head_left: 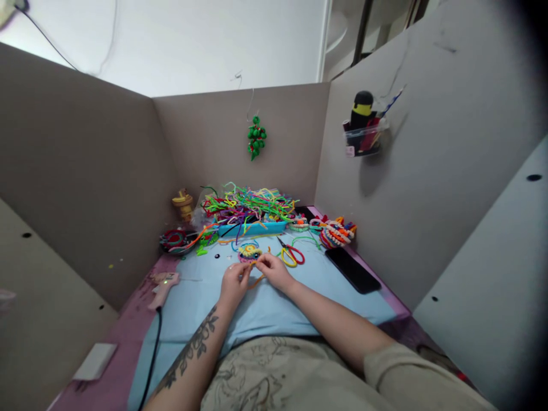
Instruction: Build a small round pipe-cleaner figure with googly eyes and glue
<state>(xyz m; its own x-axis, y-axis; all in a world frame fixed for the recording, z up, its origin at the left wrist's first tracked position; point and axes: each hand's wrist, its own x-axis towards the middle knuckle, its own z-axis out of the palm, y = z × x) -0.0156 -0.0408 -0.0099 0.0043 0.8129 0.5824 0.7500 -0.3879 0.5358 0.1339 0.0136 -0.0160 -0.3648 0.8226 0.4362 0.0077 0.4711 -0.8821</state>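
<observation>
An orange pipe cleaner (pixel 257 281) runs between my two hands, low over the blue cloth. My left hand (pixel 235 281) pinches it with thumb and forefinger. Close beside, my right hand (pixel 275 272) grips the same strand with its fingertips. Just beyond my fingers lies a small coiled piece (pixel 249 251) in yellow, pink and blue, partly hidden by the hands. Scissors (pixel 293 254) with one red and one yellow handle rest to the right of it, blades pointing away from me.
A blue tray (pixel 252 229) heaped with colourful pipe cleaners stands at the back. On the left lies a pink glue gun (pixel 165 288) with a black cord. A black phone (pixel 353 270) and coiled pieces (pixel 336 234) sit right. Grey panels (pixel 240 142) enclose the table.
</observation>
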